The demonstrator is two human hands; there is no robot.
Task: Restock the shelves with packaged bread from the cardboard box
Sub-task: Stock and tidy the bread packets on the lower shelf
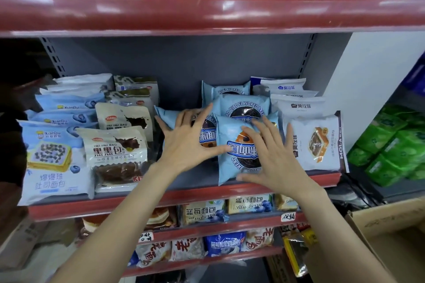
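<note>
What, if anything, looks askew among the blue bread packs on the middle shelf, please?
The front blue pack sits upside down, its print inverted, and overhangs the shelf lip. The pack left of it is turned sideways. Both hands rest open on them.

Glossy plastic bread packs point(239, 145), shiny red shelf edge point(207, 7), matt cardboard box point(391, 232)

Green packs point(395, 145) beside white wall point(368, 71)

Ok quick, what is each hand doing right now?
Left hand: open, fingers spread, touching a light blue bread packet.
Right hand: open, fingers straight, pressing on the front blue bread packet.
</note>
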